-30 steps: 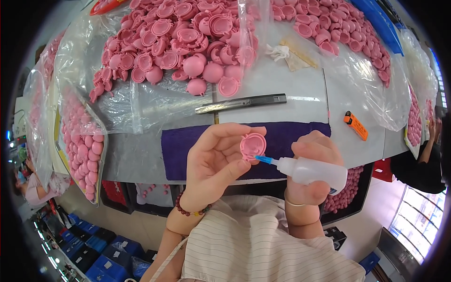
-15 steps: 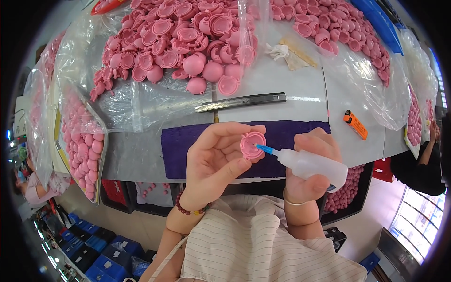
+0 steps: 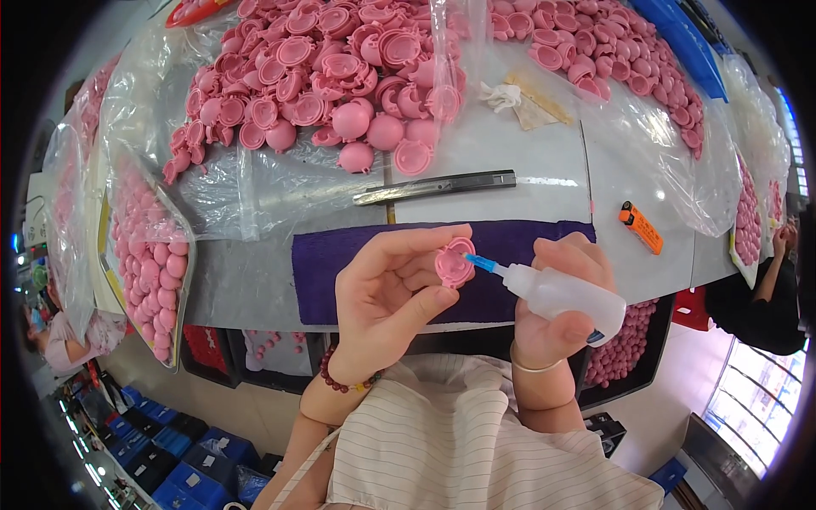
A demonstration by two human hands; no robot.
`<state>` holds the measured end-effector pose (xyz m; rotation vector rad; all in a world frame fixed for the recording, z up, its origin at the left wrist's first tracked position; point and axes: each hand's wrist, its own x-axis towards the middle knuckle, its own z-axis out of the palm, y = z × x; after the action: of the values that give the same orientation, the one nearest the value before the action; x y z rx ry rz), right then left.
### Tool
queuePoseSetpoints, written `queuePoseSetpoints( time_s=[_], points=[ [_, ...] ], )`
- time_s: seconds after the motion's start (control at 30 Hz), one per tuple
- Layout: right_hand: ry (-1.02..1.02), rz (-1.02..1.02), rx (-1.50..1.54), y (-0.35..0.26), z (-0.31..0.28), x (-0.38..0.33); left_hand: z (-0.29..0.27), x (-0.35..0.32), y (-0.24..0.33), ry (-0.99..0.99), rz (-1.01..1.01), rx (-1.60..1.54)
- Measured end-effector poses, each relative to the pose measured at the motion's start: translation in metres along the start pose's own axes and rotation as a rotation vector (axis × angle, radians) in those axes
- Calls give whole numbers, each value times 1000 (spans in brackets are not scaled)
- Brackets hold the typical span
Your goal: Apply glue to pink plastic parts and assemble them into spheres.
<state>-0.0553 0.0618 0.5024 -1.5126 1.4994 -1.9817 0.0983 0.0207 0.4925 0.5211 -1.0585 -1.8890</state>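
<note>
A small pink plastic cap [image 3: 455, 263] sits near the centre of the view, above the purple cloth strip [image 3: 357, 263] on the desk [image 3: 544, 161]. The left hand [image 3: 387, 293] holds it at 9 o'clock of the cap, its grip pinching the cap between the thumb below and the fingertips above. From 3 o'clock the blue nozzle [image 3: 481, 264] of a squeeze bottle [image 3: 565, 297] touches the cap's face. The right hand [image 3: 557, 314] wraps this translucent white bottle, its grip pressed around the body, with a thin bangle [image 3: 534, 368] on the wrist; a dark bead bracelet [image 3: 340, 382] circles the left wrist.

At 12 o'clock of the cap, just beyond the cloth, lies a long metal blade-like tool [image 3: 435, 187]. Farther toward 12 o'clock, a heap of pink caps [image 3: 331, 76] rests on clear plastic sheeting [image 3: 280, 183]. At 2 o'clock an orange lighter [image 3: 640, 227] lies on the desk, with a second spread of pink caps [image 3: 595, 42] beyond it. At 9 o'clock, well apart, a clear bag of pink caps [image 3: 149, 280] hangs at the desk edge. At 3 o'clock, far off, another person [image 3: 769, 289] in dark clothing is partly visible.
</note>
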Motion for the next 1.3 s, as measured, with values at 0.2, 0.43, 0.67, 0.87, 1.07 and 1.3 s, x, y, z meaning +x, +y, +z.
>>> queuePoseSetpoints(
  time_s=[0.2, 0.43, 0.67, 0.87, 1.07, 1.3],
  points=[
    [-13, -8, -4, 0, -2, 0, 5, -1, -3, 50, 69, 136],
    [18, -28, 117, 8, -2, -3, -1, 1, 0, -18, 64, -27],
    [54, 207, -179, 6, -26, 34, -15, -3, 0, -127, -66, -469],
    [-198, 292, -492, 21, -42, 47, -14, -2, 3, -103, -111, -604],
    [17, -119, -623, -6, -63, 61, -16, -5, 2, -43, -8, -340],
    [-302, -129, -827, 81, -120, 170, -16, -4, -4, -60, 17, -315]
  ],
)
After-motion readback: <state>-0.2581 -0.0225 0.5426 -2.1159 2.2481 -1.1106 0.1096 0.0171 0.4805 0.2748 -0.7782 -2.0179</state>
